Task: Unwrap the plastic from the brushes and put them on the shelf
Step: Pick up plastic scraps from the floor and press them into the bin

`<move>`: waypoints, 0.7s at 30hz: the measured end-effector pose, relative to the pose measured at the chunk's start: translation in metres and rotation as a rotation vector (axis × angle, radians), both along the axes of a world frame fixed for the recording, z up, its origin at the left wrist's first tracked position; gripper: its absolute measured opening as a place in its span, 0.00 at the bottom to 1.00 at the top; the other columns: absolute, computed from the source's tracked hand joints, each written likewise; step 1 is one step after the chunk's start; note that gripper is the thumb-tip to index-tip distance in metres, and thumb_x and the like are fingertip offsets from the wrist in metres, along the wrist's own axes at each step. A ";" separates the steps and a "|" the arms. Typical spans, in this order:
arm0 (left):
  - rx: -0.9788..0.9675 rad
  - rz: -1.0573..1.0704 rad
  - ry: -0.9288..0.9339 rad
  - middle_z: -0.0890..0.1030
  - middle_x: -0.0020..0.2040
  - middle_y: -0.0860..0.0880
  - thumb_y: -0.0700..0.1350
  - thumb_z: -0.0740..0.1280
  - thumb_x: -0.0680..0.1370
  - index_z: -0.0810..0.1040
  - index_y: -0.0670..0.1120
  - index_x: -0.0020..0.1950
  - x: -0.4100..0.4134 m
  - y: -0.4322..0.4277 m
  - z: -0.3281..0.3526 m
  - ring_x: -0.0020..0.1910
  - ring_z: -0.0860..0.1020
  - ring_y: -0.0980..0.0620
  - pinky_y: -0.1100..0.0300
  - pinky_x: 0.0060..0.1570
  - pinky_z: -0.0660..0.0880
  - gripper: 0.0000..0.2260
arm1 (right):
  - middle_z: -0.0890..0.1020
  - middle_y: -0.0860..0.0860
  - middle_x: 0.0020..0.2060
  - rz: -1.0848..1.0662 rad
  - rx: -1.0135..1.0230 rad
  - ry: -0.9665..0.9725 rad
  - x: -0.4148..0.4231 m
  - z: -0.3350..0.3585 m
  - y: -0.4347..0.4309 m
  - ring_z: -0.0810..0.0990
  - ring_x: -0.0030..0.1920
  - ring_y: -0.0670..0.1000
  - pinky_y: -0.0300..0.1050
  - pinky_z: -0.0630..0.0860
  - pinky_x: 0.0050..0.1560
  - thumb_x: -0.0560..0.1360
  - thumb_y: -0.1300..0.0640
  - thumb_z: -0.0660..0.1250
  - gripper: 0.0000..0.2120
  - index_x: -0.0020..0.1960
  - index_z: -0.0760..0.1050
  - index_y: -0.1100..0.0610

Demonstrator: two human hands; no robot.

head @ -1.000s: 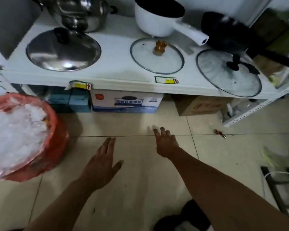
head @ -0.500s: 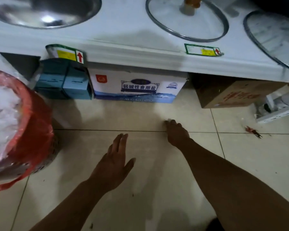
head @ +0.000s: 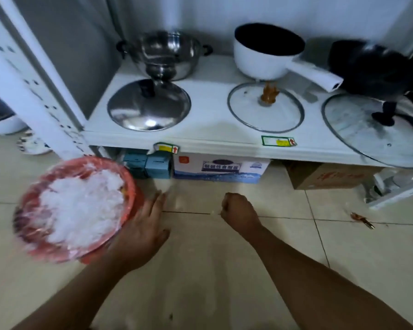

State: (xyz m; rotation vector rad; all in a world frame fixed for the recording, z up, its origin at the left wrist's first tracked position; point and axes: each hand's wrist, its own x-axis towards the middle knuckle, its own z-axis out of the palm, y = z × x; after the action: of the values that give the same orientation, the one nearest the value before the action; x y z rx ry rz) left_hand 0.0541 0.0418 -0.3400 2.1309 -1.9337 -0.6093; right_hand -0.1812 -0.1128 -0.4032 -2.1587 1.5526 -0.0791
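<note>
Red basket point(head: 88, 163) of crumpled white plastic point(head: 81, 206) (light, soft, likely slippery) sits on the floor at left; the left hand point(head: 141, 232), fingers straight, lies beside its rim. The right hand point(head: 239, 210) is fisted, nothing visible in it. No brush shows, so its grip point and long axis cannot be told.

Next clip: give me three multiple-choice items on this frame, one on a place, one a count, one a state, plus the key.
1. Where is the steel lid? A on the floor; B on the shelf, before the steel pot; C on a saucepan.
2. How many lids lie on the shelf? A three; B two; C five.
3. The right hand is: A flat; B gripping a handle; C fisted.
B: it lies in front of the pot. A: steel, amber-knobbed glass lid, black-knobbed glass lid. C: curled up, nothing seen held.
</note>
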 end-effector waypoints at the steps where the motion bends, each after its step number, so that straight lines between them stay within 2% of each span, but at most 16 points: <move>1: -0.027 0.009 -0.024 0.52 0.84 0.45 0.58 0.62 0.81 0.48 0.48 0.84 0.019 0.013 0.017 0.80 0.60 0.43 0.49 0.76 0.62 0.37 | 0.83 0.56 0.46 0.006 -0.017 -0.073 0.021 0.021 0.012 0.82 0.48 0.56 0.48 0.79 0.48 0.73 0.61 0.68 0.04 0.47 0.78 0.58; 3: -0.050 0.045 -0.066 0.57 0.82 0.44 0.63 0.56 0.80 0.53 0.47 0.83 0.060 0.042 0.041 0.78 0.64 0.42 0.45 0.74 0.67 0.36 | 0.82 0.55 0.43 0.043 -0.037 -0.203 0.066 0.058 0.036 0.82 0.45 0.55 0.48 0.78 0.46 0.72 0.62 0.70 0.04 0.46 0.78 0.57; 5: -0.080 0.084 -0.109 0.60 0.82 0.42 0.65 0.52 0.80 0.54 0.46 0.83 0.101 0.076 0.054 0.79 0.64 0.41 0.44 0.74 0.67 0.36 | 0.82 0.54 0.43 0.115 -0.049 -0.298 0.115 0.089 0.059 0.81 0.44 0.54 0.50 0.79 0.45 0.72 0.62 0.70 0.04 0.46 0.79 0.56; 8: -0.127 0.181 -0.143 0.61 0.81 0.41 0.62 0.54 0.81 0.56 0.43 0.82 0.151 0.121 0.064 0.79 0.64 0.40 0.45 0.73 0.68 0.35 | 0.83 0.52 0.46 0.241 -0.107 -0.370 0.184 0.120 0.089 0.81 0.46 0.53 0.50 0.78 0.46 0.75 0.61 0.69 0.05 0.49 0.80 0.54; 10: -0.131 0.303 -0.093 0.58 0.82 0.43 0.59 0.59 0.82 0.53 0.44 0.83 0.173 0.142 0.065 0.79 0.63 0.41 0.46 0.73 0.68 0.35 | 0.83 0.51 0.50 0.293 -0.102 -0.399 0.223 0.133 0.108 0.81 0.49 0.53 0.49 0.78 0.48 0.77 0.60 0.68 0.05 0.51 0.80 0.53; 12: -0.106 0.402 -0.035 0.54 0.82 0.44 0.57 0.61 0.82 0.49 0.45 0.83 0.190 0.153 0.060 0.80 0.60 0.42 0.47 0.74 0.66 0.36 | 0.83 0.49 0.51 0.329 -0.152 -0.430 0.257 0.139 0.124 0.80 0.51 0.52 0.52 0.78 0.54 0.78 0.58 0.66 0.05 0.51 0.79 0.50; 14: -0.086 0.423 0.000 0.51 0.83 0.44 0.59 0.61 0.82 0.47 0.45 0.84 0.199 0.158 0.053 0.80 0.58 0.42 0.47 0.75 0.65 0.37 | 0.82 0.46 0.49 0.342 -0.241 -0.396 0.284 0.143 0.134 0.78 0.48 0.48 0.51 0.77 0.53 0.79 0.57 0.64 0.06 0.53 0.76 0.49; 16: -0.076 0.424 0.019 0.50 0.83 0.44 0.59 0.61 0.82 0.46 0.45 0.84 0.205 0.158 0.049 0.80 0.57 0.42 0.46 0.74 0.66 0.38 | 0.79 0.47 0.47 0.337 -0.271 -0.343 0.303 0.144 0.139 0.73 0.44 0.47 0.45 0.68 0.43 0.80 0.59 0.64 0.05 0.55 0.74 0.52; 18: -0.075 0.428 0.036 0.50 0.83 0.44 0.59 0.60 0.83 0.46 0.45 0.84 0.209 0.156 0.045 0.80 0.58 0.42 0.45 0.73 0.68 0.37 | 0.77 0.47 0.47 0.335 -0.266 -0.293 0.318 0.137 0.139 0.74 0.44 0.49 0.45 0.60 0.40 0.81 0.62 0.62 0.05 0.54 0.72 0.53; 19: -0.075 0.430 0.047 0.51 0.83 0.44 0.59 0.60 0.83 0.46 0.45 0.84 0.211 0.154 0.043 0.80 0.59 0.42 0.45 0.73 0.68 0.37 | 0.78 0.48 0.48 0.338 -0.254 -0.284 0.326 0.128 0.137 0.76 0.46 0.51 0.45 0.61 0.40 0.80 0.64 0.62 0.07 0.53 0.72 0.53; 21: -0.083 0.437 0.087 0.52 0.82 0.45 0.59 0.60 0.83 0.48 0.46 0.83 0.218 0.151 0.038 0.79 0.60 0.42 0.44 0.72 0.69 0.35 | 0.78 0.51 0.52 0.349 -0.201 -0.295 0.339 0.104 0.132 0.78 0.50 0.55 0.47 0.67 0.41 0.77 0.70 0.62 0.12 0.54 0.73 0.54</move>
State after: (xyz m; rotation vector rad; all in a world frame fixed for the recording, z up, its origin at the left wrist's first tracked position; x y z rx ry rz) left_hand 0.2718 0.1925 -0.3018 2.3238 -1.3576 -0.5126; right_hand 0.1579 0.0193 -0.2995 -2.4106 1.0280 -0.4328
